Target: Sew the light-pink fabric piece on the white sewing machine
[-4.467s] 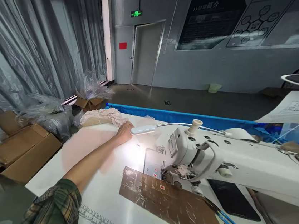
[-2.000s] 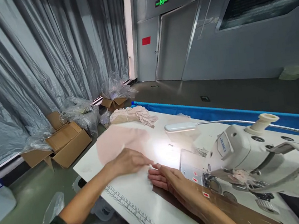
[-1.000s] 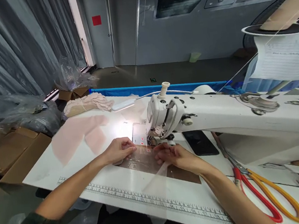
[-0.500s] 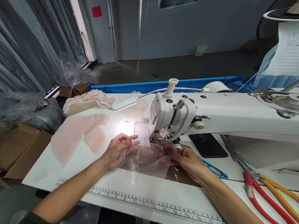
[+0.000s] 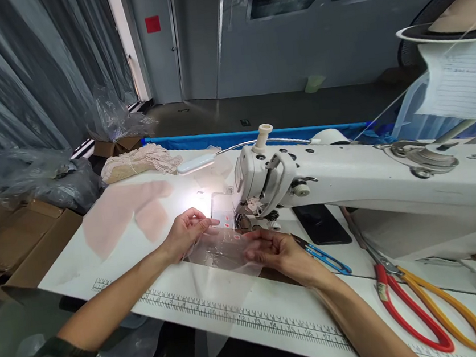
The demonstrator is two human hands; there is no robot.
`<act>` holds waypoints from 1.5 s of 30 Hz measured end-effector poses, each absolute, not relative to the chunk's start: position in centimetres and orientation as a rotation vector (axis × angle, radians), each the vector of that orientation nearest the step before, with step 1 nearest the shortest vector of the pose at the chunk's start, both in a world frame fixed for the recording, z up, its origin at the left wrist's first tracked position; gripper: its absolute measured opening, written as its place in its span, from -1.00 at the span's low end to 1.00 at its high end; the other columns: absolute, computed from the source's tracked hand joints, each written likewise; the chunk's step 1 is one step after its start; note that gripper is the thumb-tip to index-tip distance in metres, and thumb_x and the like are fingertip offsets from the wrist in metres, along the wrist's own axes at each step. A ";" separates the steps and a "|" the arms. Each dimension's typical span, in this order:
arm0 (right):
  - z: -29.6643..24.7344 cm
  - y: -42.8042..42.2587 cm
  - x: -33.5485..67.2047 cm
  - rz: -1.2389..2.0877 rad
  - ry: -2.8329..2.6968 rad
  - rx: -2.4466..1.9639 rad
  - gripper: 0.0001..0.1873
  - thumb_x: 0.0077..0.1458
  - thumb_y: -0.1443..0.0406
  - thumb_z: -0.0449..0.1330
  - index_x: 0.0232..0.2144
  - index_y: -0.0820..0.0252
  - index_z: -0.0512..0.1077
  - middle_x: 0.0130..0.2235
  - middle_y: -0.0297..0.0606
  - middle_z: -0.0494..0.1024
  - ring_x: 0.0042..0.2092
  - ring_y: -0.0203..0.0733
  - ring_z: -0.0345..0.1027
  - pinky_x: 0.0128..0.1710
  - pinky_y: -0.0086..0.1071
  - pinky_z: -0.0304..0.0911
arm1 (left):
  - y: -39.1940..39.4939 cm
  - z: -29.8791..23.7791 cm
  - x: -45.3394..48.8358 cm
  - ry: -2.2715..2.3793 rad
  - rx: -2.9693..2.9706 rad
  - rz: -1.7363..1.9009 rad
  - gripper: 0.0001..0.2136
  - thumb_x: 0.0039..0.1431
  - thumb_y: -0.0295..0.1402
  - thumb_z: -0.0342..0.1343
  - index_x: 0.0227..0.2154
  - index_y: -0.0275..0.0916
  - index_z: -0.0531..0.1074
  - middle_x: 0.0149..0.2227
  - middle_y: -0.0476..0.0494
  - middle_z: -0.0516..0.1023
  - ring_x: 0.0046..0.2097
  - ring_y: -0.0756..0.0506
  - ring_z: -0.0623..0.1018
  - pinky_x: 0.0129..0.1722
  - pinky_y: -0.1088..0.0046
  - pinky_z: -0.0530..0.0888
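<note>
A piece of sheer pale fabric point(image 5: 219, 256) lies under the needle end of a white sewing machine point(image 5: 323, 174) and hangs over the table's front edge. My left hand point(image 5: 186, 236) pinches its left side between thumb and fingers, just left of the needle area. On the right, my right hand point(image 5: 279, 254) has its thumb and fingers closed on the fabric's edge, close in front of the presser foot. Small red marks show on the metal plate beside the needle. The needle tip itself is too small to make out.
Blue thread snips point(image 5: 326, 257), a black phone point(image 5: 323, 224) and large scissors point(image 5: 405, 285) with red and yellow handles lie right of my right hand. Pinkish sheer pieces point(image 5: 150, 217) and a lace bundle point(image 5: 141, 162) lie left. A printed ruler point(image 5: 236, 316) runs along the front edge.
My right hand has shifted left along the fabric, with its fingers more bent. My left hand keeps its pinch almost in place. The view has turned slightly to the right.
</note>
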State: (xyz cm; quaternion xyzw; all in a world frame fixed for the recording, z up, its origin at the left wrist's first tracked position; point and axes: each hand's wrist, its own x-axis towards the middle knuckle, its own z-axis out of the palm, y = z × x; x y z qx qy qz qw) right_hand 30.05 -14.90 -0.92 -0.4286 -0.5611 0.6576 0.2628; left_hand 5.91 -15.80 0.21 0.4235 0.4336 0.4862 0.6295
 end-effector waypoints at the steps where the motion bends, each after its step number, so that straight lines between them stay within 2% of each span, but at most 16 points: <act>1: -0.3 -15.5 30.5 1.869 -1.616 -1.104 -0.39 -0.23 0.03 0.45 -0.15 0.20 0.45 -0.33 -0.24 0.59 -0.28 -0.15 0.50 -0.21 -0.28 0.40 | -16.4 0.9 5.7 1.017 1.079 1.039 -0.56 -0.05 -0.09 0.38 -0.41 -0.29 0.28 -0.36 -0.17 0.62 -0.44 -0.01 0.58 -0.42 0.48 0.52; 4: 2.0 -17.7 32.8 2.151 -1.914 -0.925 -0.58 -0.01 0.16 0.35 -0.10 0.20 0.48 -0.24 -0.14 0.61 -0.28 -0.20 0.49 -0.28 -0.37 0.35 | -19.7 3.4 5.3 0.959 1.288 0.667 -0.66 0.10 -0.14 0.27 -0.38 -0.28 0.29 -0.41 -0.12 0.61 -0.52 0.03 0.55 -0.60 0.63 0.39; 6: 3.5 -19.0 34.7 2.294 -2.029 -0.882 -0.73 0.10 0.21 0.26 -0.14 0.15 0.53 -0.23 -0.11 0.62 -0.28 -0.22 0.48 -0.29 -0.41 0.32 | -22.2 4.9 5.4 0.828 1.232 0.417 -0.70 0.15 -0.17 0.23 -0.35 -0.25 0.27 -0.40 -0.13 0.62 -0.54 0.01 0.55 -0.65 0.62 0.38; 9: 4.1 -19.1 36.9 2.292 -2.066 -0.899 -0.74 0.12 0.21 0.23 -0.15 0.17 0.52 -0.32 -0.13 0.62 -0.32 -0.24 0.46 -0.26 -0.38 0.30 | -24.2 5.9 6.0 0.738 1.252 0.262 -0.74 0.20 -0.24 0.17 -0.17 -0.25 0.30 -0.32 -0.18 0.62 -0.46 -0.04 0.60 -0.57 0.55 0.48; 13: 2.0 -15.9 36.5 1.758 -1.940 -1.193 -0.57 0.02 0.07 0.23 -0.14 0.25 0.46 -0.30 -0.16 0.58 -0.34 -0.20 0.44 -0.32 -0.34 0.30 | -21.3 4.6 6.4 0.991 1.696 0.395 -0.72 0.25 -0.24 0.09 -0.06 -0.29 0.35 -0.33 -0.13 0.59 -0.42 -0.04 0.58 -0.50 0.50 0.48; 17: -0.3 -13.0 33.9 1.003 -1.898 -1.666 -0.71 0.02 0.10 0.14 -0.34 0.20 0.47 -0.49 -0.26 0.50 -0.41 -0.17 0.37 -0.39 -0.36 0.21 | -16.4 2.2 5.9 1.369 2.121 0.500 -0.82 0.22 -0.31 0.09 -0.18 -0.27 0.43 -0.45 -0.02 0.55 -0.37 -0.07 0.56 -0.37 0.45 0.43; 21: -0.6 -12.9 32.7 0.749 -1.930 -1.757 -0.68 0.03 0.01 0.15 -0.39 0.12 0.46 -0.52 -0.30 0.44 -0.39 -0.12 0.34 -0.43 -0.36 0.08 | -14.7 0.3 4.7 1.515 2.329 0.447 -0.84 0.26 -0.31 0.07 -0.16 -0.24 0.41 -0.42 -0.02 0.55 -0.35 -0.10 0.55 -0.36 0.42 0.42; 24: -0.3 -13.9 33.3 0.656 -2.022 -1.736 -0.60 0.00 -0.04 0.17 -0.30 0.13 0.47 -0.47 -0.31 0.47 -0.42 -0.15 0.32 -0.45 -0.37 0.08 | -14.7 -0.5 3.9 1.561 2.541 0.549 -0.86 0.24 -0.35 0.09 -0.18 -0.27 0.42 -0.26 -0.16 0.54 -0.21 -0.16 0.54 -0.25 0.32 0.47; 26: -0.2 -14.6 33.8 0.703 -2.039 -1.661 -0.57 -0.01 -0.04 0.18 -0.26 0.16 0.46 -0.49 -0.33 0.46 -0.46 -0.19 0.29 -0.47 -0.38 0.10 | -15.0 -0.7 3.7 1.524 2.600 0.710 -0.88 0.23 -0.37 0.09 -0.21 -0.27 0.43 -0.15 -0.23 0.52 -0.13 -0.19 0.52 -0.16 0.25 0.48; 28: -0.2 -15.2 33.9 0.850 -2.013 -1.567 -0.58 0.03 -0.03 0.16 -0.28 0.18 0.45 -0.53 -0.36 0.40 -0.50 -0.25 0.22 -0.49 -0.40 0.09 | -15.3 -0.7 3.8 1.468 2.503 0.853 -0.86 0.25 -0.34 0.06 -0.21 -0.25 0.45 -0.14 -0.24 0.52 -0.14 -0.16 0.52 -0.18 0.29 0.49; 32: -0.1 -16.2 31.8 1.273 -1.906 -1.381 -0.55 0.08 -0.07 0.14 -0.32 0.20 0.46 -0.57 -0.42 0.29 -0.55 -0.36 0.06 -0.59 -0.46 -0.06 | -16.3 -0.2 4.5 1.282 2.001 0.879 -0.71 0.26 -0.12 0.06 -0.32 -0.27 0.48 -0.46 -0.11 0.52 -0.44 -0.03 0.50 -0.42 0.47 0.45; 35: 0.3 -16.6 28.4 1.513 -1.729 -1.297 -0.52 0.01 -0.11 0.22 -0.39 0.21 0.42 -0.57 -0.44 0.27 -0.58 -0.42 0.01 -0.63 -0.50 -0.12 | -16.7 -0.3 4.5 0.998 1.623 0.671 -0.49 0.19 0.12 0.02 -0.28 -0.32 0.48 -0.50 -0.13 0.53 -0.52 -0.01 0.50 -0.52 0.51 0.43; 37: 0.7 -16.5 26.2 1.622 -1.598 -1.258 -0.50 -0.05 -0.13 0.26 -0.37 0.20 0.43 -0.54 -0.42 0.34 -0.58 -0.42 0.06 -0.64 -0.51 -0.02 | -16.7 -0.4 4.2 0.872 1.469 0.587 -0.31 0.09 0.27 -0.02 -0.16 -0.36 0.46 -0.42 -0.21 0.56 -0.49 -0.04 0.54 -0.53 0.50 0.46; 40: 1.1 -16.0 24.9 1.719 -1.602 -1.099 -0.44 -0.01 -0.11 0.25 -0.15 0.18 0.46 -0.35 -0.27 0.52 -0.41 -0.29 0.38 -0.43 -0.42 0.32 | -16.7 -0.2 3.6 0.856 1.388 0.561 -0.19 0.00 0.32 0.01 0.00 -0.38 0.39 -0.32 -0.27 0.56 -0.41 -0.08 0.58 -0.49 0.47 0.50; 42: 1.1 -15.8 25.4 1.632 -1.749 -1.068 -0.46 0.10 -0.07 0.17 -0.04 0.16 0.45 -0.25 -0.20 0.57 -0.27 -0.19 0.47 -0.27 -0.33 0.40 | -16.8 0.1 3.4 0.934 1.400 0.562 -0.24 0.03 0.19 0.14 0.11 -0.35 0.32 -0.26 -0.26 0.56 -0.36 -0.10 0.59 -0.44 0.45 0.52; 45: 0.3 -15.9 27.5 1.120 -2.127 -1.134 -0.61 0.26 0.08 0.05 -0.02 0.15 0.47 -0.22 -0.18 0.59 -0.24 -0.13 0.47 -0.23 -0.27 0.40 | -17.0 0.0 3.6 1.119 1.459 0.568 -0.31 0.06 -0.11 0.27 0.19 -0.33 0.22 -0.31 -0.15 0.56 -0.43 -0.04 0.57 -0.43 0.45 0.52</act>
